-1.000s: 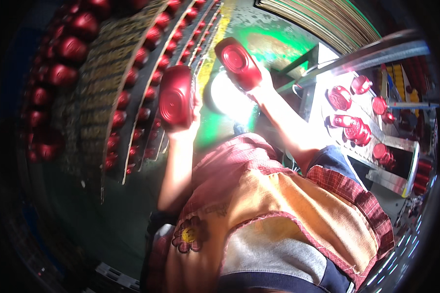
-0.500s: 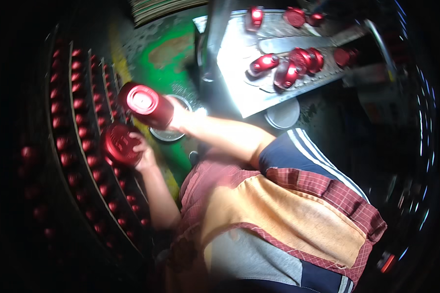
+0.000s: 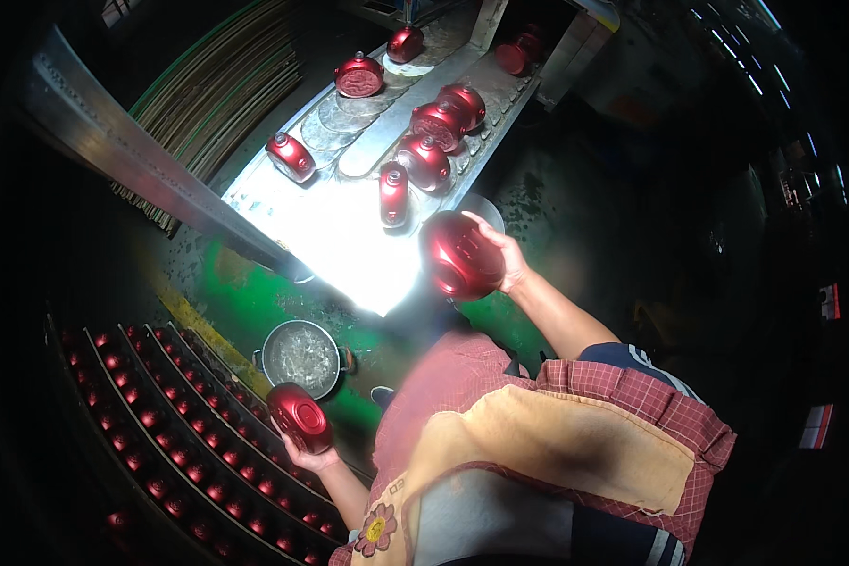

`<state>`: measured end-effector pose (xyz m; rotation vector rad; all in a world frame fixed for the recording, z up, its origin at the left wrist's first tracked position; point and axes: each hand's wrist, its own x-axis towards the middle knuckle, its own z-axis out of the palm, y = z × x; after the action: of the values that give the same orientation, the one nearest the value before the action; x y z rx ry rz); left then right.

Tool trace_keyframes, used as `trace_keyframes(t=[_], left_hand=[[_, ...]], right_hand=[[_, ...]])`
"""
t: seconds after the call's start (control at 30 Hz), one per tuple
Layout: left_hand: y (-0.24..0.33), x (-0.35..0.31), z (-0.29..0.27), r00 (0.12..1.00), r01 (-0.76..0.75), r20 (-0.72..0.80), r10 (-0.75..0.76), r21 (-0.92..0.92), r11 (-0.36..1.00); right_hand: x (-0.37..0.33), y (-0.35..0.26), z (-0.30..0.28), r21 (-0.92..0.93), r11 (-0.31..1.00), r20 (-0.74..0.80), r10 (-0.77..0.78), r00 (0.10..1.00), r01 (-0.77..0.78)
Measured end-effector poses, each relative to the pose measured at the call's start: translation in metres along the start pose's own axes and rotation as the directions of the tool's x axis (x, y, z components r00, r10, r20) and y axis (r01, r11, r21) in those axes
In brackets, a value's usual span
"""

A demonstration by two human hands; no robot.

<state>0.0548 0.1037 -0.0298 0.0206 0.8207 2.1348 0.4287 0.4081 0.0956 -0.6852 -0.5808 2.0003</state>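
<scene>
My right hand (image 3: pixel 506 255) is wrapped round the side of a glossy red bottle (image 3: pixel 457 250), flattened and rounded in shape, held in the air by the near right edge of a metal conveyor (image 3: pixel 363 156). Lower on the left, my left hand (image 3: pixel 308 457) grips a second red bottle (image 3: pixel 299 415) from below, its oval recessed face turned up. This one hangs between a metal pot (image 3: pixel 302 357) and long rows of red bottles (image 3: pixel 198 424). On the conveyor stand several more red bottles (image 3: pixel 424 162) with small necks on top.
A metal post (image 3: pixel 151 165) slants across the upper left, beside a stack of thin boards (image 3: pixel 222 80). Bright light washes out the conveyor's near corner. The green floor (image 3: pixel 245 283) carries a yellow stripe (image 3: pixel 193 316). A pale round container (image 3: pixel 484 213) sits partly under the conveyor's edge.
The view has turned. My right hand has swung from the bottle rows at left over to the conveyor with its bottle. My left hand still holds a bottle, now by the pot.
</scene>
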Motion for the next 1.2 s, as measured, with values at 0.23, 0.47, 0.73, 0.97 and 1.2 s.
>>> trace_keyframes(t=[0.23, 0.47, 0.73, 0.97, 1.2], left_hand=[[-0.063, 0.019, 0.148, 0.994, 0.095, 0.021, -0.108, 0.324, 0.941], [-0.15, 0.046, 0.313, 0.999, -0.017, -0.015, 0.04, 0.714, 0.7], [-0.277, 0.11, 0.381, 0.892, -0.263, 0.323, 0.317, 0.94, -0.218], [-0.395, 0.146, 0.402, 0.891, -0.263, 0.314, 0.327, 0.946, -0.191], [-0.419, 0.159, 0.42, 0.882, -0.421, 0.456, 0.119, 0.876, -0.237]], right_hand=[[0.096, -0.276, -0.134, -0.946, 0.132, 0.043, -0.855, 0.517, 0.296], [0.323, -0.378, -0.234, -0.973, -0.184, 0.229, -0.783, 0.578, 0.136], [0.45, -0.395, -0.303, -0.96, -0.23, 0.08, -0.769, 0.634, -0.157], [0.371, -0.353, -0.254, -0.818, -0.12, 0.541, -0.497, 0.679, 0.563], [0.424, -0.307, -0.264, -0.935, -0.279, 0.345, -0.574, 0.743, 0.219]])
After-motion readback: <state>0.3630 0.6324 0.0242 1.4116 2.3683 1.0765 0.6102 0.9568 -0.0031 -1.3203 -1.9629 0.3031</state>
